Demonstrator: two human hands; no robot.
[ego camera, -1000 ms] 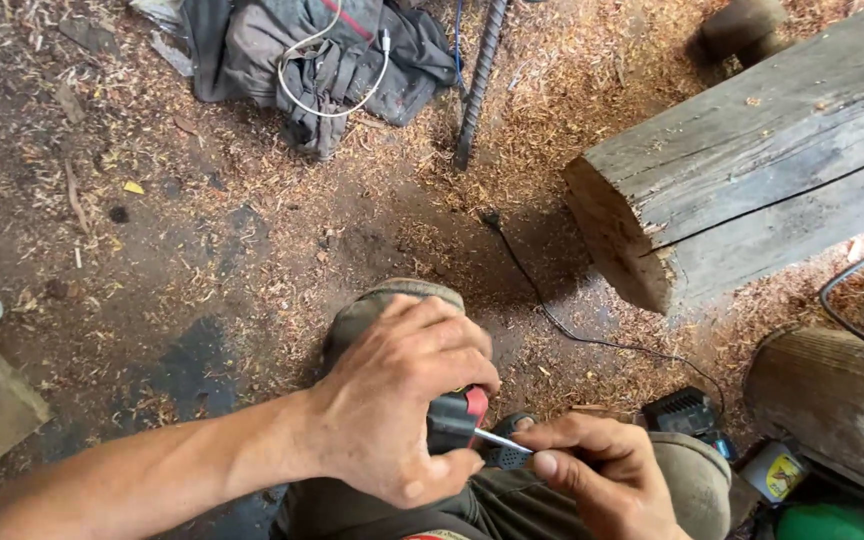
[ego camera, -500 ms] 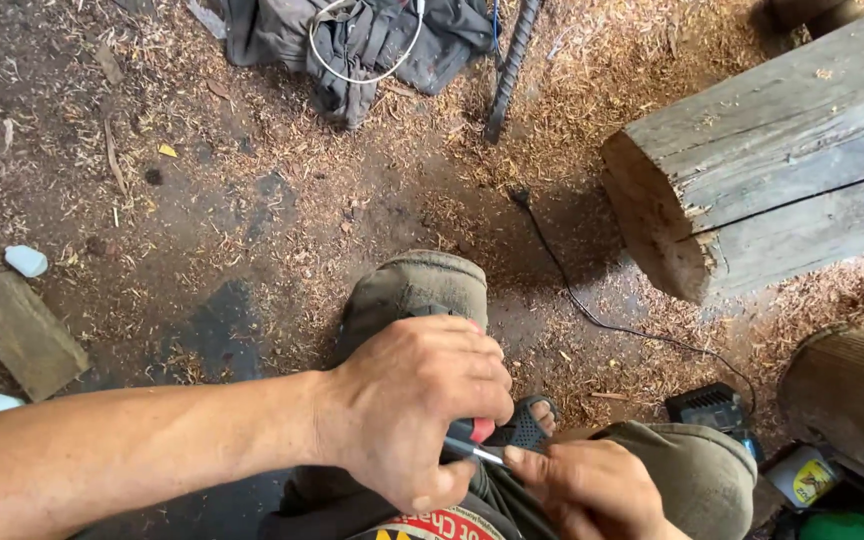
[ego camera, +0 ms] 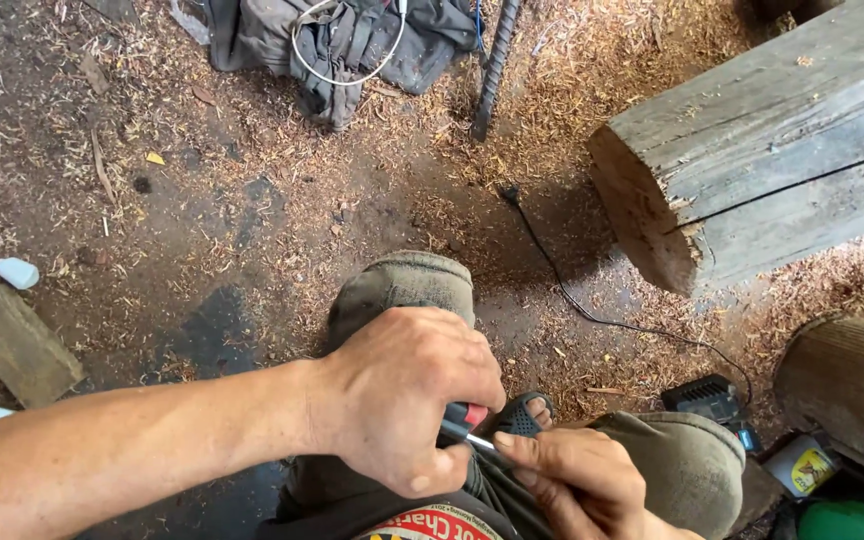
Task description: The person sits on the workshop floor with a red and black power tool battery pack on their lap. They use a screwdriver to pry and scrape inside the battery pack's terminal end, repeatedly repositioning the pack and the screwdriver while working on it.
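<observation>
Since the earlier frame both hands have shifted slightly right, staying closed on the tool at lower centre.

One red-and-black tool (ego camera: 464,418), mostly hidden, sits in the closed left hand (ego camera: 407,395); the right hand (ego camera: 572,478) pinches its thin metal shaft (ego camera: 479,441). Two knees, one timber beam (ego camera: 752,150) upper right, one black cable (ego camera: 592,300); the right hand is cut off below.
</observation>
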